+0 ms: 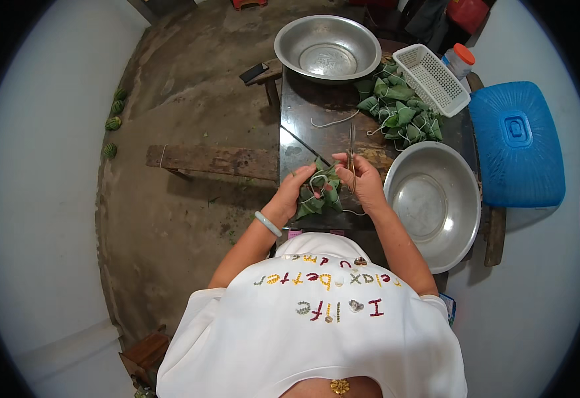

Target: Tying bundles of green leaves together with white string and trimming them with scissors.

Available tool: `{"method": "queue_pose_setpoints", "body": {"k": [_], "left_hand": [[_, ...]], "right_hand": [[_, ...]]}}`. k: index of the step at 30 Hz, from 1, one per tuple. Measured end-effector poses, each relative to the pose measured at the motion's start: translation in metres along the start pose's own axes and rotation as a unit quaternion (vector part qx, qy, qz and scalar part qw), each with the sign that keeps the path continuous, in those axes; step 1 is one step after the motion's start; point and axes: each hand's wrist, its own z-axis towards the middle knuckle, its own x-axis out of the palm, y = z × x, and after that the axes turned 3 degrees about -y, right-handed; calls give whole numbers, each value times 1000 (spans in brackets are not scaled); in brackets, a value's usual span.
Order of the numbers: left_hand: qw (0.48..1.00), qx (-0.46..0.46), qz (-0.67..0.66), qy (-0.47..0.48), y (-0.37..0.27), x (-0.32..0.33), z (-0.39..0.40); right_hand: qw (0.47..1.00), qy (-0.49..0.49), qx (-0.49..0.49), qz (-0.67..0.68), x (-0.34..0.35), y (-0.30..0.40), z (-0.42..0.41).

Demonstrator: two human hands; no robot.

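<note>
Near the front edge of a dark wooden table [302,137], my left hand [292,191] holds a cluster of green leaf-wrapped dumplings [318,199] tied with white string. My right hand [362,180] has a pair of metal scissors [352,149] in it, blades pointing away from me, while its fingertips are at the leaves on the cluster's right side. A thin dark stick [304,143] lies on the table just beyond the cluster. A loose white string [334,121] lies farther back. More tied leaf dumplings [404,112] are heaped at the back right.
One metal basin [327,49] stands at the table's back, another [426,209] at its right. Beyond the heap are a white plastic basket [431,79] and an orange-lidded jar [460,59]. A blue plastic cover [518,144] is at right, a wooden bench [215,160] at left, a phone [253,73] on a stool.
</note>
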Motion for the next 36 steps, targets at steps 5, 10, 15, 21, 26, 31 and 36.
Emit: {"method": "queue_pose_setpoints", "body": {"k": [5, 10, 15, 21, 26, 31, 36], "left_hand": [[989, -129, -40, 54, -7, 0, 9], [989, -144, 3, 25, -12, 13, 13], [981, -173, -13, 86, -12, 11, 27], [978, -160, -31, 131, -12, 12, 32], [978, -197, -24, 61, -1, -5, 41], [976, -204, 1, 75, -16, 10, 32], [977, -178, -49, 107, 5, -13, 40]], "right_hand": [[996, 76, 14, 36, 0, 13, -2], [989, 131, -26, -56, 1, 17, 5], [996, 81, -13, 15, -6, -9, 19], [997, 72, -10, 25, -8, -1, 14], [987, 151, 40, -29, -2, 6, 11], [991, 34, -105, -79, 3, -14, 23], [993, -55, -76, -74, -14, -33, 27]]}}
